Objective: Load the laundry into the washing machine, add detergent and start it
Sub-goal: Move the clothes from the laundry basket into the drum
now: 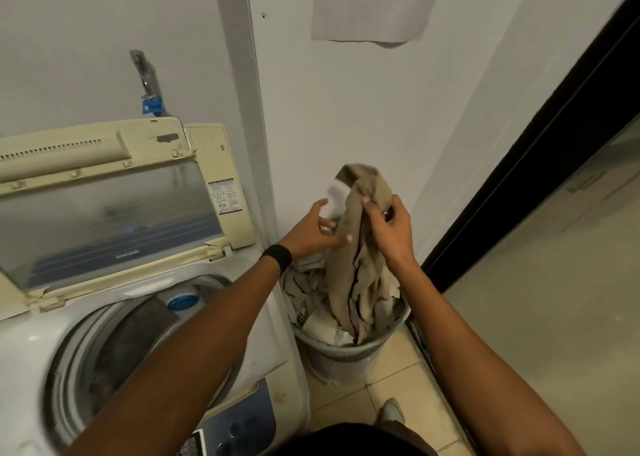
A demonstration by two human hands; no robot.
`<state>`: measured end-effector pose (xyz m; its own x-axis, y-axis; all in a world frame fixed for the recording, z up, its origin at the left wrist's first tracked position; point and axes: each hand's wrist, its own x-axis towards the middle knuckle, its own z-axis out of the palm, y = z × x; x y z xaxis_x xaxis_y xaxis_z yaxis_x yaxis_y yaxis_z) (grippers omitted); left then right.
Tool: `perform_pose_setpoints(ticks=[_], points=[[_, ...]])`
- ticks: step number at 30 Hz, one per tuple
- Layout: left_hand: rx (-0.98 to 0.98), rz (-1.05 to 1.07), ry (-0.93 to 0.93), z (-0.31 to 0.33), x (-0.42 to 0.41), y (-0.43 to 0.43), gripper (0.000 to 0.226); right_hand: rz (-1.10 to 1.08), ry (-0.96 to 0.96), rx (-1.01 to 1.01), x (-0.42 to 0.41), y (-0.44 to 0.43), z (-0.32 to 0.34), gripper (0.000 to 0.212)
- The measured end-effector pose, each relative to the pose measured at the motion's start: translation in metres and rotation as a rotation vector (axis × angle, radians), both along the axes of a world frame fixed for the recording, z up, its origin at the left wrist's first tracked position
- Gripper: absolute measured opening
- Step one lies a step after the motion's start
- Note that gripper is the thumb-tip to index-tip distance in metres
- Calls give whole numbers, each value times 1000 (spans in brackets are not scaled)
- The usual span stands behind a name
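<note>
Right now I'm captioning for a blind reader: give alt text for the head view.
The right hand grips a beige garment hanging into a grey laundry basket; the left hand touches it. Beside the basket, a top-loading washing machine stands with lid raised.

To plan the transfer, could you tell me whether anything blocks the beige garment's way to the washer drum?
Nothing solid does: the lid is raised and the drum opening lies uncovered. The beige garment, gripped by the right hand, hangs over the laundry basket; only the left forearm crosses between.
</note>
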<state>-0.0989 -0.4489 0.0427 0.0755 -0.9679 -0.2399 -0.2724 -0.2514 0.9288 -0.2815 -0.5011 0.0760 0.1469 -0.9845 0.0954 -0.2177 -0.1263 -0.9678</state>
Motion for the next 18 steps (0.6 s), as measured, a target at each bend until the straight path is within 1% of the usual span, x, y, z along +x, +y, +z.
perform_pose_setpoints(ticks=[1,2,3,4,5,7,9,11,13,14,15,16,17,18], points=[[11,-40,-41,-4,-2,3,92,-22,-65,20,2,1,6,34],[14,-69,-95,-8,-4,6,73,-34,-122,30,3,2,12,34],[15,-78,-142,-12,-8,8,50,-42,-161,27,4,3,18,35],[4,-58,-179,-16,-11,10,32,-54,-175,12,5,3,24,36],[-29,7,-202,-18,-14,11,26,-74,-175,-7,4,2,29,38],[-164,210,-197,-13,-14,10,22,-145,-143,-58,0,-1,34,38],[-319,342,-176,7,-7,8,21,-208,-33,-98,-9,-6,36,38],[-436,319,-167,32,3,1,14,-228,110,-120,-15,-6,32,51],[-506,194,-176,54,9,-5,9,-217,170,-232,-14,1,31,72],[-506,110,-185,61,9,-8,8,-155,171,-340,-11,4,31,81],[-494,29,-196,66,8,-11,6,-39,184,-441,-7,6,32,90],[-478,-36,-203,70,6,-12,4,111,223,-488,-2,8,34,95],[-469,-75,-201,72,4,-13,4,260,288,-471,2,7,38,96],[-474,-84,-190,74,5,-13,5,375,353,-416,3,4,42,88]])
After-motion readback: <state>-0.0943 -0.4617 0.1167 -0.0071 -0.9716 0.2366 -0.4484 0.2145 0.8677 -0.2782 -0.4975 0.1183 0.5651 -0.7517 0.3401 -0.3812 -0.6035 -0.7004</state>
